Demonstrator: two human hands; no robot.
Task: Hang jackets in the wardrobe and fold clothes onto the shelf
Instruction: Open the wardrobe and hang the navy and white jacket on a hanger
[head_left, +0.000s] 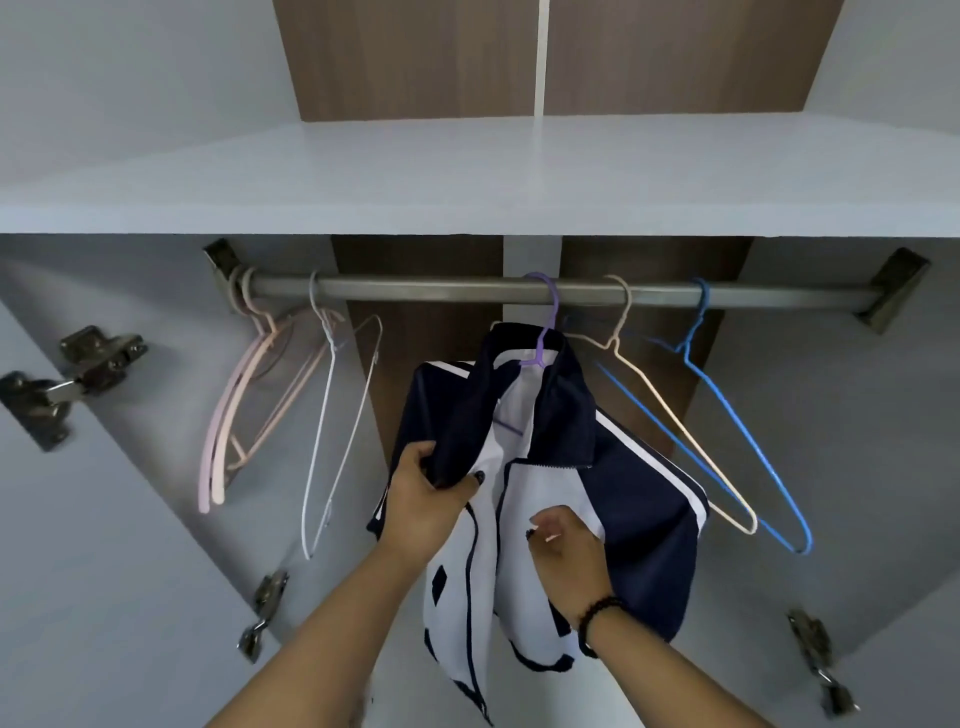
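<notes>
nearest, the left hand (426, 488) pinches a fold of the navy collar of the jacket (561, 467), fingers curled round the cloth. beside it and slightly lower, the right hand (566, 545), a dark bead bracelet (597, 618) at its wrist, grips the white front panel near the zip. the jacket is smooth, thin sports fabric, navy with white stripes, draped loosely. just above both hands it hangs on a purple hanger (543, 332) hooked over the grey metal rail (519, 291). this looks like the hanging step nearly done; next the front probably wants straightening or zipping. either side hang slim wire hangers, bare. farthest up, the flat white shelf (467, 182) carries no folded clothes yet.
</notes>
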